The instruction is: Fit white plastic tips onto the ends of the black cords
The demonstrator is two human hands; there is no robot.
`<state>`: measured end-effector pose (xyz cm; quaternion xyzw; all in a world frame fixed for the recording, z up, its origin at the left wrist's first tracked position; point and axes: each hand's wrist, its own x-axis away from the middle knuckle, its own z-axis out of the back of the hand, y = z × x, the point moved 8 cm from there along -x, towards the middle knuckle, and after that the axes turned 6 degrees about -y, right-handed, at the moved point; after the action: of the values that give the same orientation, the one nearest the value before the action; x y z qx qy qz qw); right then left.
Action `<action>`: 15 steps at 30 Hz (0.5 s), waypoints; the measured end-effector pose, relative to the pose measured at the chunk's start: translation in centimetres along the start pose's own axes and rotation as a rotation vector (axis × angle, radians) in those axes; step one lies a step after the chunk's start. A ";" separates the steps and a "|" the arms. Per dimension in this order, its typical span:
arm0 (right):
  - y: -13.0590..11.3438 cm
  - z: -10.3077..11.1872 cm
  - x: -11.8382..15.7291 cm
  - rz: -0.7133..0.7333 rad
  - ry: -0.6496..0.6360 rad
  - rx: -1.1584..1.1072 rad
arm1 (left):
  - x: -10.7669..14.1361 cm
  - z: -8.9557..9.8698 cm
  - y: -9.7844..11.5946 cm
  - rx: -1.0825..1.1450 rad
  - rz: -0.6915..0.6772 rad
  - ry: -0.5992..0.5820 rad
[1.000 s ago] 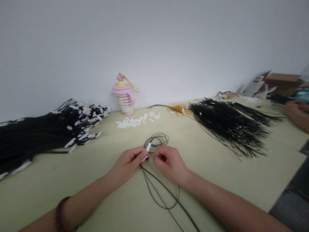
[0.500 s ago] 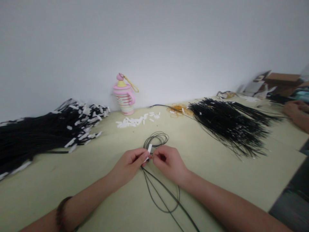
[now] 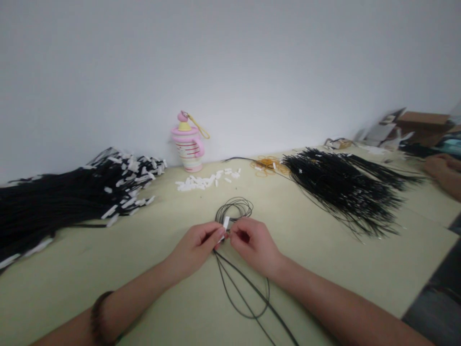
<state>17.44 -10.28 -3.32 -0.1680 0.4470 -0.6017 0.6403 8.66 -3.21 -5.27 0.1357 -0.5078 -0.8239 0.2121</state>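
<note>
- The left hand (image 3: 192, 247) and right hand (image 3: 254, 245) meet just above the middle of the worktop (image 3: 324, 274), fingertips almost touching.
- The left grip is a narrow pinch on the lower end of a small white tag (image 3: 226, 223). The right grip is just as narrow and sits right beside it, but the fingers hide whether it holds the tag or the cord.
- A thin black cord (image 3: 248, 298) runs through the pinch, with a loose coil above the hands and long loops lying on the worktop below them.
- The tag is small and held only at its end, so a slack pinch could let it twist or drop among the loops.
- Those loops lie open and cross each other, so a sharp pull could draw them into a knot or snag.
- Stray loops could also catch on a bead bracelet (image 3: 98, 317) on the left wrist.
- A tagged black cord bundle (image 3: 72, 197) lies to the left, and a looser black cord bundle (image 3: 342, 194) to the right. A wide arm movement could drag strands from either and tangle them.
- Loose white tags (image 3: 203, 181) and rubber bands (image 3: 266, 165) lie further back, where a trailing cord could scatter them.
- A pink cup (image 3: 188, 144) stands by the wall.
- A co-worker's hands (image 3: 441, 168) rest at the far right.
</note>
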 end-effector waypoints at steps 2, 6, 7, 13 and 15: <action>0.1 0.0 -0.1 -0.005 -0.017 -0.007 | 0.0 0.1 -0.2 0.055 0.012 0.016; 0.7 -0.1 -0.4 -0.027 -0.107 -0.096 | 0.0 0.5 -1.3 0.241 0.084 0.046; 1.2 -0.2 -0.5 -0.063 -0.139 -0.170 | 0.0 0.7 -1.7 0.303 0.106 0.057; 3.5 -0.3 0.1 -0.448 -0.354 -0.732 | -0.4 3.5 -2.6 0.668 0.127 0.205; 3.3 0.2 0.2 -0.516 -0.370 -0.971 | -0.3 4.5 -1.6 0.756 0.109 0.225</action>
<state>19.66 -9.80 -5.80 -0.6484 0.4968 -0.4250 0.3900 6.64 1.06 -4.74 0.2664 -0.7553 -0.5465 0.2448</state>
